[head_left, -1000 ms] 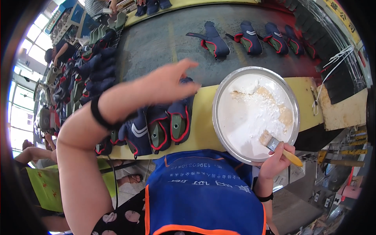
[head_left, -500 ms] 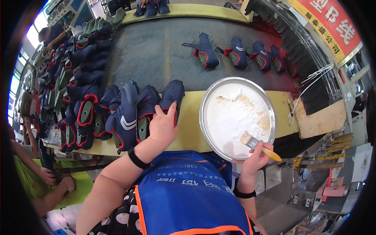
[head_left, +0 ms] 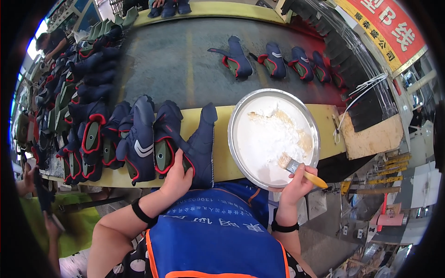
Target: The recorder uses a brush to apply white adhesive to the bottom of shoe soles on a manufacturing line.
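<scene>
My left hand (head_left: 177,180) grips the near, red-trimmed opening of a navy shoe upper (head_left: 201,146) at the right end of the near row; part of its fingers is hidden by the shoe. Beside it on the left stand another navy upper on a green last (head_left: 163,155) and an upper with white stripes (head_left: 142,139). My right hand (head_left: 298,186) is closed around a flat paintbrush (head_left: 315,180) with a yellow handle. The brush's bristles rest in the white, paste-like substance (head_left: 262,139) filling a round metal basin (head_left: 233,143).
A yellow ledge (head_left: 218,167) runs along the near side of a dark conveyor belt (head_left: 162,60). Several navy uppers (head_left: 274,60) stand on the belt at the far right. Crowded shoes (head_left: 88,92) fill the left side. A person in bright green (head_left: 83,222) is at lower left.
My left hand has come down and nearer, and the end shoe has shifted toward me, away from its neighbour. The brush stays in the basin; the whole view has slid slightly left.
</scene>
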A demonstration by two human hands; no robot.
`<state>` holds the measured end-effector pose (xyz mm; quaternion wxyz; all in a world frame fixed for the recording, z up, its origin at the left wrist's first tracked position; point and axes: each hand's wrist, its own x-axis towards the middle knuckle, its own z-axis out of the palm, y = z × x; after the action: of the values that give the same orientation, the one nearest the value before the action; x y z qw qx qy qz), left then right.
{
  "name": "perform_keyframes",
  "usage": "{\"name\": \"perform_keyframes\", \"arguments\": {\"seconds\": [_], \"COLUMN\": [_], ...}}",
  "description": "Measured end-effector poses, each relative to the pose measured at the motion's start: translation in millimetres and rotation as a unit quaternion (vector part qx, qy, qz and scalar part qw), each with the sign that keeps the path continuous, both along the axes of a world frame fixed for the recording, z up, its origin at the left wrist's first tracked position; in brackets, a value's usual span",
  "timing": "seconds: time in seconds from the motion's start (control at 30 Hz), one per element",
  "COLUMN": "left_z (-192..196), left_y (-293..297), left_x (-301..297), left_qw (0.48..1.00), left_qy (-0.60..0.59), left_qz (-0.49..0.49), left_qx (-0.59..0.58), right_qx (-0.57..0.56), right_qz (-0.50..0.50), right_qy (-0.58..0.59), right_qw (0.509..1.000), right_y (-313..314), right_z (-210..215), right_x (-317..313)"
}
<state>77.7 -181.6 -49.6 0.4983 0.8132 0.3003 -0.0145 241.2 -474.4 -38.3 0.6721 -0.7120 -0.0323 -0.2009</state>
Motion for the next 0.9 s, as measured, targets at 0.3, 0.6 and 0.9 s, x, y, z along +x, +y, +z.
{"name": "perform_keyframes", "arguments": {"seconds": [0.3, 0.6, 0.9], "left_z": [-2.8, 10.7, 78.3], "left_y": [-21.6, 17.5, 29.6], "left_x": [38.8, 45.5, -6.7], "left_qw": [0.977, 0.853, 0.885], "left_qy": [-0.033, -0.038, -0.152], "left_qz": [-0.011, 0.148, 0.017], "left_qx": [0.212, -0.499, -0.440], "right_qx": [-0.147, -0.356, -0.168], "right_qz": [0.089, 0.173, 0.167], "right_qy": [-0.076, -0.021, -0.001], "right_qw": [0.982, 0.918, 0.971], "right_y": [19.8, 54.2, 41.4], "right_z": [23.2, 56.3, 62.9], "right_x": [11.3, 19.0, 30.9]}}
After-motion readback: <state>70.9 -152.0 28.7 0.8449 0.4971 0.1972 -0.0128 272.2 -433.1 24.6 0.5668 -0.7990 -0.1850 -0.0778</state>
